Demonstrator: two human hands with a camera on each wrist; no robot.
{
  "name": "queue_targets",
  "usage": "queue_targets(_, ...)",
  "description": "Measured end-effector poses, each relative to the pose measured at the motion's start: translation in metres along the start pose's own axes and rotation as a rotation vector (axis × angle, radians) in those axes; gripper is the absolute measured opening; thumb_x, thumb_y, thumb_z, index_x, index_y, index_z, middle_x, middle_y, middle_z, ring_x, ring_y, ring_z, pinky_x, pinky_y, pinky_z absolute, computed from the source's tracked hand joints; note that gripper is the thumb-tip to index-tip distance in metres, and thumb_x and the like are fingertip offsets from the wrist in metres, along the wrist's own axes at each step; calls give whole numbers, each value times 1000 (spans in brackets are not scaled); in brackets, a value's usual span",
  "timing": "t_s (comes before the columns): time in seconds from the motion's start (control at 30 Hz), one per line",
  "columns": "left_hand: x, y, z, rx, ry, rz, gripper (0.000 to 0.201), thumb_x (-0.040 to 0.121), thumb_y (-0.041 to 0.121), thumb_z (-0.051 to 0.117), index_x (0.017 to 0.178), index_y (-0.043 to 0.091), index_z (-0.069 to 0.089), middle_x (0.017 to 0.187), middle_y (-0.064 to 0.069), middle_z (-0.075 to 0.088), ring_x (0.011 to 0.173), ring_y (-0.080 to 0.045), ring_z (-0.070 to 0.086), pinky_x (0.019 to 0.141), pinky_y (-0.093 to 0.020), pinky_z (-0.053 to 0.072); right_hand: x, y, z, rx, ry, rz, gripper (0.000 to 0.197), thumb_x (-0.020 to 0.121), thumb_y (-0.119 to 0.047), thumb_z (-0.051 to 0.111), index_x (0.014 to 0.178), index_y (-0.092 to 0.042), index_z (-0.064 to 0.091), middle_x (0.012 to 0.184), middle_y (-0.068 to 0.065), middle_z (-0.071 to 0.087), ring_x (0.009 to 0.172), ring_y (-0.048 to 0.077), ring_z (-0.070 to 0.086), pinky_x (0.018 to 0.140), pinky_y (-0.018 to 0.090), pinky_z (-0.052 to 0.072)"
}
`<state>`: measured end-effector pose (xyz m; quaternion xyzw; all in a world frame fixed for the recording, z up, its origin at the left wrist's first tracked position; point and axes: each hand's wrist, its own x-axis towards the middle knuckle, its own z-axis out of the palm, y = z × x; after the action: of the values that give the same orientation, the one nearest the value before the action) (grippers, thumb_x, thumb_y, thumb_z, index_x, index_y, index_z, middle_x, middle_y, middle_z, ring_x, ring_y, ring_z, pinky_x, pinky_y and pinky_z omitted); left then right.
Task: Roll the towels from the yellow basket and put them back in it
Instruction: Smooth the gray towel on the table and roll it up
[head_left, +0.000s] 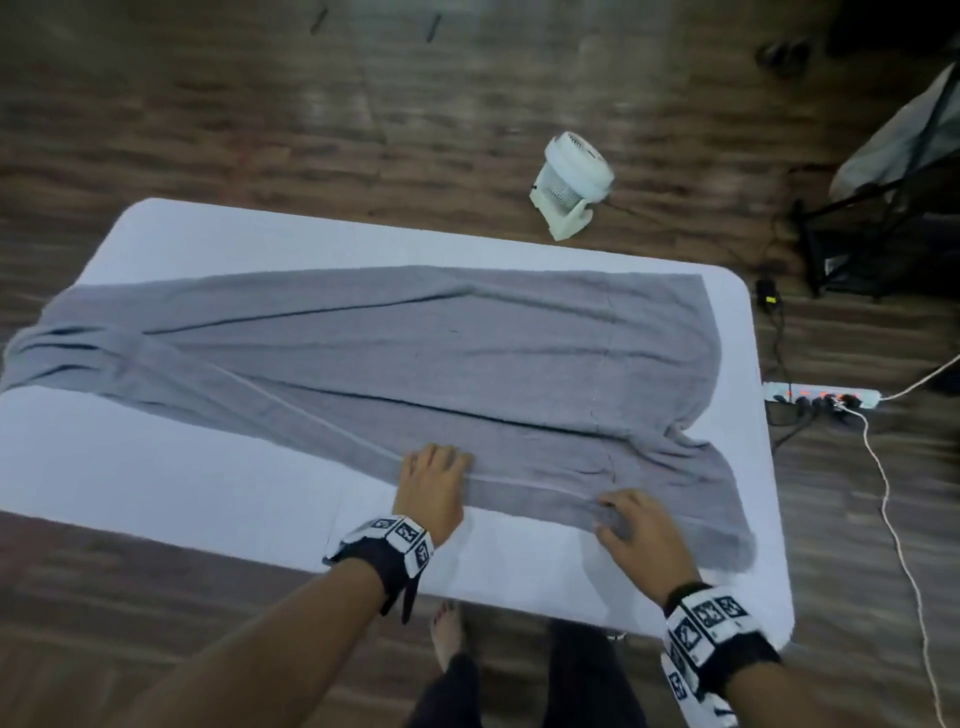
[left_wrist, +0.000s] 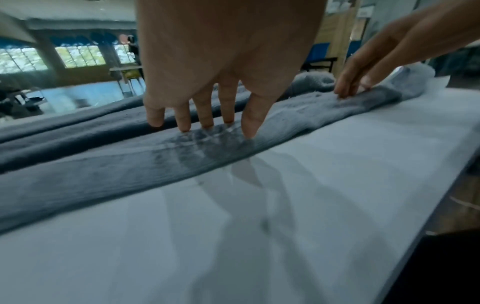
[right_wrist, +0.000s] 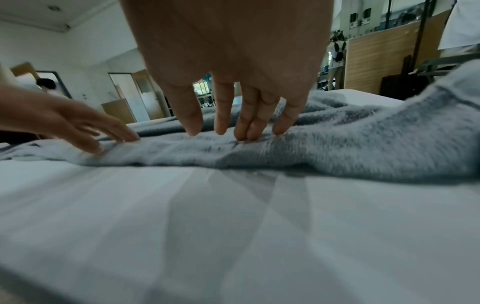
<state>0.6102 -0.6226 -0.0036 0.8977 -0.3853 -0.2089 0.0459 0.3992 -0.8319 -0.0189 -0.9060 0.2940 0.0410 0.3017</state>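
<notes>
A long grey towel (head_left: 415, 358) lies spread lengthwise across the white table (head_left: 156, 499), its left end bunched and hanging over the table's left edge. Its near edge is folded over. My left hand (head_left: 434, 480) presses that near edge with straight fingers (left_wrist: 205, 117) on the fabric (left_wrist: 103, 164). My right hand (head_left: 631, 530) rests further right on the same edge, its fingertips (right_wrist: 244, 127) touching the fluffy towel (right_wrist: 337, 144). Neither hand grips the cloth. The yellow basket is not in view.
A white fan (head_left: 571, 182) stands on the wooden floor beyond the table. A power strip (head_left: 821, 397) with cables lies on the floor at the right, near a black stand (head_left: 857, 234). My bare foot (head_left: 447, 634) shows under the table's near edge.
</notes>
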Motion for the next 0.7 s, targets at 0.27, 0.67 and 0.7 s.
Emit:
queue_targets(0.27,-1,-36,-8,93,37,195,39,72,-2,60,107,15,60,104,-7,57,97,-32,54,82,-40,42,-5,-21,8,-231,58,151,31,90,-22,57,122,-24,59,121,-1,57,115,24,52,98,39,33)
queue_targets(0.67,-5,-32,-12,11,79,184,27,80,0,52,101,16,60,93,-2,62,90,-25,57,82,-33,34,-14,-10,-7,-181,-55,233,21,89,-14,57,107,-19,66,108,5,63,99,29,61,85,35,49)
queue_targets(0.7,-7,-33,-12,-6,85,186,23,78,-1,56,94,14,62,87,-4,63,84,-28,58,75,-33,35,-21,-8,-6,-168,-35,232,21,87,-12,58,105,-18,67,106,6,63,97,29,62,84,35,50)
